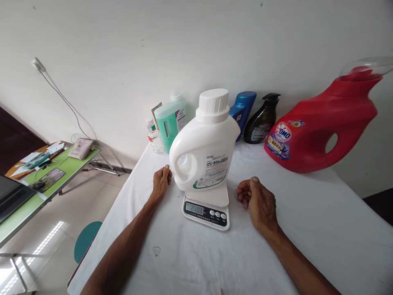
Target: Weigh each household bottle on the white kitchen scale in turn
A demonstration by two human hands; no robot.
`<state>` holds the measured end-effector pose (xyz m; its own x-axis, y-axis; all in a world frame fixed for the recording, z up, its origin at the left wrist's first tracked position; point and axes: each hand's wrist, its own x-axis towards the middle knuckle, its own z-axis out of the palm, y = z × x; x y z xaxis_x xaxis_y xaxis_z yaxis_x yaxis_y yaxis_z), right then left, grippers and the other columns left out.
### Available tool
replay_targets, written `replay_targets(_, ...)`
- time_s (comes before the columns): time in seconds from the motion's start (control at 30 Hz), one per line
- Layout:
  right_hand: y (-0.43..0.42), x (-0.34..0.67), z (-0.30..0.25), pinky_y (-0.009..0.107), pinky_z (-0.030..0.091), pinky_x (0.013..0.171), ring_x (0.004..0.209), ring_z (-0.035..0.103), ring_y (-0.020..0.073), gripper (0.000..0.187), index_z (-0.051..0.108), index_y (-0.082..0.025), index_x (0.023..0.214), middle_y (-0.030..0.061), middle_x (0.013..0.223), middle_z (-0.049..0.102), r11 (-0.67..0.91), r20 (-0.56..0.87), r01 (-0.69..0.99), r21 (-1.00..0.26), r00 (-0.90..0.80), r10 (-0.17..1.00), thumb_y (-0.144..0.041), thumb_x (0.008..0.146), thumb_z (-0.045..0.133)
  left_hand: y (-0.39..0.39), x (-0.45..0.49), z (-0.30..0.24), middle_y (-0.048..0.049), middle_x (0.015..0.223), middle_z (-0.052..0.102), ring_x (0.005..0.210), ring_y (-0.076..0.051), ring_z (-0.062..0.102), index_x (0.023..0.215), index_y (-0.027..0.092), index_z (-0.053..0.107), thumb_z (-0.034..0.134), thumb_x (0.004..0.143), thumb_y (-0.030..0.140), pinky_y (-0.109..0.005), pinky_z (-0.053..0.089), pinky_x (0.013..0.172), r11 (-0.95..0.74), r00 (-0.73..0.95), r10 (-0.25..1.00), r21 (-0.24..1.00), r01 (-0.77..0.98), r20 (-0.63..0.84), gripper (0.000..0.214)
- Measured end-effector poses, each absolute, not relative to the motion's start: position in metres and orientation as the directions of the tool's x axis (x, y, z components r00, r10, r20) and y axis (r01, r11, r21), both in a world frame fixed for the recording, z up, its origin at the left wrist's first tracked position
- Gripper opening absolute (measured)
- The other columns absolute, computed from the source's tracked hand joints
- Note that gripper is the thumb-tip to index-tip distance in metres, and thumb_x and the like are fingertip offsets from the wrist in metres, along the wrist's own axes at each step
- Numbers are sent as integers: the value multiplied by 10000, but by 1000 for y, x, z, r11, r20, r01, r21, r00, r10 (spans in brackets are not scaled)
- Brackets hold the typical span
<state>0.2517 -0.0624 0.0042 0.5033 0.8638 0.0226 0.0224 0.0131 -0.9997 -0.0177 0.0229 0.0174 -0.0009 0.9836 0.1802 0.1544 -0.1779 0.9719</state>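
Observation:
A white detergent jug (205,148) with a ribbed white cap stands upright on a small white kitchen scale (206,208) whose display is lit. My left hand (161,182) rests on the white tablecloth (307,229) just left of the jug's handle, fingers curled into a loose fist, not gripping the jug. To the right of the scale, my right hand (260,202) lies on the cloth with its fingers curled in and nothing visible in them.
Along the wall stand a clear small bottle (154,136), a green liquid bottle (170,119), a blue bottle (242,110), a black pump bottle (262,120) and a large red OMO jug (325,123). A green side table (46,180) with a laptop sits at left, a teal stool (86,239) below.

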Motion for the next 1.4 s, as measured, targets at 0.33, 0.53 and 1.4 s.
replay_targets(0.33,-64,252,5,270,358,425,503,503,149,706,591,-214,680,35,574,570,4,24,41,-999,502,865,-860,890,399,20,-16,22,30,516,414,514,-104,357,576,200,425,498,934,671,-273,311,542,-174,-10,984,971,164,178,595)
replay_targets(0.53,-64,251,6,271,351,419,497,499,151,705,592,-217,675,35,563,564,6,25,40,-999,502,864,-864,883,404,21,-17,20,25,521,420,522,-109,369,570,201,427,486,936,671,-278,318,548,-168,-6,985,971,170,171,599)
replay_targets(1.4,-64,251,5,267,346,407,493,504,146,692,596,-211,677,36,565,567,17,32,33,-999,507,862,-847,888,422,23,-18,17,25,516,432,513,-106,385,571,197,437,476,958,647,-269,332,547,-186,1,982,965,186,189,594)
